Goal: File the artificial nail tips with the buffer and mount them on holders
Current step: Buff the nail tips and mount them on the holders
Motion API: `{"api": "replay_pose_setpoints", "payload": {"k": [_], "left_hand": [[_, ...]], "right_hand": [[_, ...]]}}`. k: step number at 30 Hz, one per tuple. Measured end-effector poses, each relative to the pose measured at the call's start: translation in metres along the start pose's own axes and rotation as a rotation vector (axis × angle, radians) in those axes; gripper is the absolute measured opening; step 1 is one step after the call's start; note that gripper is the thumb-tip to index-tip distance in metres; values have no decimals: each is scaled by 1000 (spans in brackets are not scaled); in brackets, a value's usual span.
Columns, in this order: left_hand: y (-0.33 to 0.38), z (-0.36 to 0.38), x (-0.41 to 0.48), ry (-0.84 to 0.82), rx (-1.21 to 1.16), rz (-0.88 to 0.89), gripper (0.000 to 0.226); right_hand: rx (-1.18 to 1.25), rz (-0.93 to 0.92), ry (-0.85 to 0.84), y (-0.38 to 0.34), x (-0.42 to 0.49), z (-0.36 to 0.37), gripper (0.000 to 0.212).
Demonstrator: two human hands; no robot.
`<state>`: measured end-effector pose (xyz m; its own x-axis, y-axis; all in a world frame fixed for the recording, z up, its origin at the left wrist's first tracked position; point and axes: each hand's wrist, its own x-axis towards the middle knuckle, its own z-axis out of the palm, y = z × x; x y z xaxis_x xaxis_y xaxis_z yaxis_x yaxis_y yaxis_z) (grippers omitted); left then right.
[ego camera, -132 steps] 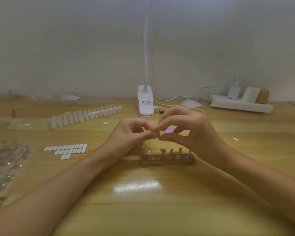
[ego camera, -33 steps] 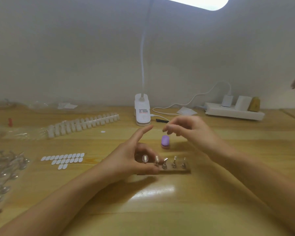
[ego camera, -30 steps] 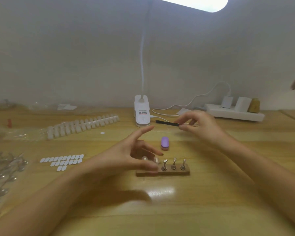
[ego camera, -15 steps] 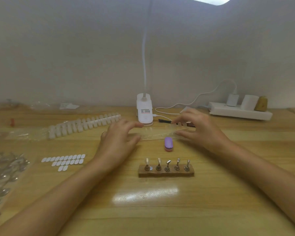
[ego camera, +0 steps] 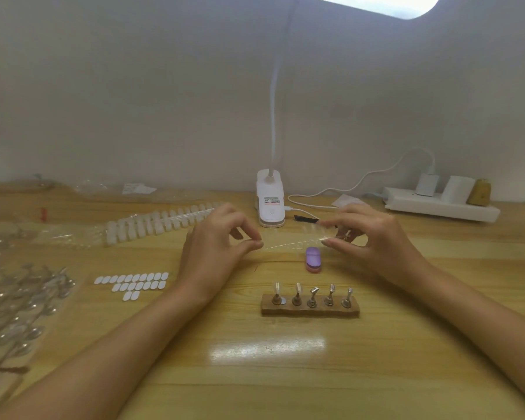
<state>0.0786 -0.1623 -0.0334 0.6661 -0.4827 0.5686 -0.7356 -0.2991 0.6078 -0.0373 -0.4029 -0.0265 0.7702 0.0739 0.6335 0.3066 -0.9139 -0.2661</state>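
Both hands have risen from the table (ego camera: 255,374) since half a second ago, and the left hand (ego camera: 215,253), which lay flat then, has curled into a pinch. Its thumb and forefinger meet on the left end of the clear strip of nail tips (ego camera: 294,244), while the other fingers (ego camera: 240,230) arch loosely above. The right hand (ego camera: 373,241) pinches the strip's right end, with its fingers (ego camera: 331,242) curled round it from above and below. The strip hangs stretched between the two hands, just above the table and behind the purple buffer (ego camera: 312,259), which lies flat on the wood with neither hand touching it.

Nearer the person stands the wooden block (ego camera: 309,309) with five metal holders; the two leftmost holders (ego camera: 277,294) carry pale tips.

To the left lie a white strip of nail tips (ego camera: 161,222), a sheet of white adhesive tabs (ego camera: 134,283) and a clear bag of metal holders (ego camera: 12,298). A lamp base (ego camera: 270,204) stands by the wall behind the hands, and a power strip (ego camera: 440,207) lies far right.
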Motion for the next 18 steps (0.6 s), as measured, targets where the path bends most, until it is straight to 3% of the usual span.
{"api": "replay_pose_setpoints", "payload": {"k": [5,9,18], "left_hand": [[2,-6,-2,159,309,240,18],[0,-7,-2,223,330,296,14],[-5,-2,1,-124,-366,-436,6]], "right_hand": [[-24,17,-26,-4,-2,-4,32],[-44,14,-51,-5,-3,-6,33],[-257,-108,132,-4,-6,-4,27]]}}
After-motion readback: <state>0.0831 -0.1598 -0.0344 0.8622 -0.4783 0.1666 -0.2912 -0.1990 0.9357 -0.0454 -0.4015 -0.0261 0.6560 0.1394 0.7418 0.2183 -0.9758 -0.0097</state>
